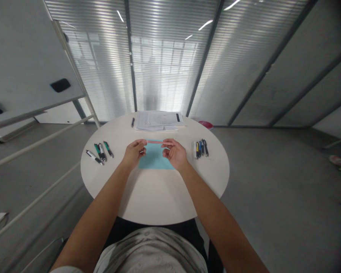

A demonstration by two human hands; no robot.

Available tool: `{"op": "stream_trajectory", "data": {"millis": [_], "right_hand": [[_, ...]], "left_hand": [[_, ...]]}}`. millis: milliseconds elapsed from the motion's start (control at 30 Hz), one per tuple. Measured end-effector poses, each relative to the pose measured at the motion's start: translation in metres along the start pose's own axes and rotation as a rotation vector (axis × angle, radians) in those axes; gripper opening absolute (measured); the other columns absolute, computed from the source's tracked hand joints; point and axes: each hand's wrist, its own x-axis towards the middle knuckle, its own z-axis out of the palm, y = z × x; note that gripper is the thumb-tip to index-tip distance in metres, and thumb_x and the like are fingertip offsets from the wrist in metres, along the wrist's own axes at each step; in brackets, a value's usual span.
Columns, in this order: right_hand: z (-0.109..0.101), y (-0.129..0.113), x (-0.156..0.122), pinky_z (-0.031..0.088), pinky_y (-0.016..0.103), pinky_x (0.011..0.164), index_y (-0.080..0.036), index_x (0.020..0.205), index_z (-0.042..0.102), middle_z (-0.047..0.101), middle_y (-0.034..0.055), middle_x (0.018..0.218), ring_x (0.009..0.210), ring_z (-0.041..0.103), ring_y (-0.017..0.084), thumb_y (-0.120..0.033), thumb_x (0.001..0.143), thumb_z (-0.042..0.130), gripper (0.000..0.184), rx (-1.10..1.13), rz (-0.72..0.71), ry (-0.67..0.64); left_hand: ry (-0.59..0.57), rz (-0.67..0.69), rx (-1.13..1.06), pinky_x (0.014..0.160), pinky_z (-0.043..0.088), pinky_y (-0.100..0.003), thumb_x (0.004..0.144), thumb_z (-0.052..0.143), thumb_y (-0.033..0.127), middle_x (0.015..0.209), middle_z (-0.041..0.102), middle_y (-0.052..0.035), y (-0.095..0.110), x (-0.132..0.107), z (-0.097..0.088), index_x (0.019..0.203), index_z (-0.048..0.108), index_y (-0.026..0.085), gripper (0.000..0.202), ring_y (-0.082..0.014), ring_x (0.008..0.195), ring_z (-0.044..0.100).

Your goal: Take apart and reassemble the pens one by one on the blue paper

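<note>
A thin, straight pink strip (155,142) is stretched level between my two hands; whether it is folded paper or a slim stick, I cannot tell. At its left end, the thumb and fingers of my left hand (133,153) are closed in a pinch. My right hand (176,154) grips the strip's right part between thumb and fingertips, palm turned partly up. Beneath both hands lies a teal sheet (156,162), its sides partly covered by them.
On the round white table (156,201), several green, white and black pens (102,152) lie at left. More pens (200,149) form a row at right. Printed papers (157,120) and a dark pen (133,122) are at the back. A whiteboard frame (82,83) stands left.
</note>
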Motion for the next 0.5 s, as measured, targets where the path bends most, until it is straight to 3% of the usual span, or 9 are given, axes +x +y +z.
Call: {"op": "stream_trajectory", "data": {"millis": [200,400,500], "right_hand": [[-0.0017,-0.0083,-0.0022,0.047,0.028,0.050,-0.020,0.098,0.063,0.064,0.0028,0.073,0.061,0.059,0.017,-0.062,0.087,0.035,0.052,0.286,0.083,0.030],[-0.0012,-0.0074,-0.0007,0.048,0.029,0.055,-0.023,0.088,0.060,0.063,0.0030,0.074,0.068,0.060,0.018,-0.059,0.089,0.034,0.044,0.294,0.062,0.104],[-0.0002,-0.0083,-0.0021,0.052,0.033,0.062,-0.022,0.082,0.057,0.065,0.0044,0.083,0.079,0.062,0.020,-0.056,0.088,0.036,0.040,0.371,0.049,0.068]], "left_hand": [[-0.058,0.027,0.144,0.045,0.036,-0.020,0.062,0.079,0.035,0.063,0.054,0.0033,-0.0053,-0.0032,0.0043,0.081,0.062,0.015,0.032,-0.0067,0.050,0.049],[-0.114,0.054,0.263,0.046,0.040,-0.022,0.064,0.078,0.037,0.059,0.055,0.0032,-0.0085,-0.0069,0.0058,0.083,0.063,0.015,0.033,-0.0081,0.050,0.050],[-0.139,0.078,0.328,0.045,0.041,-0.022,0.065,0.077,0.038,0.058,0.054,0.0035,-0.0096,-0.0092,0.0082,0.082,0.062,0.014,0.033,-0.0080,0.048,0.049]]}}
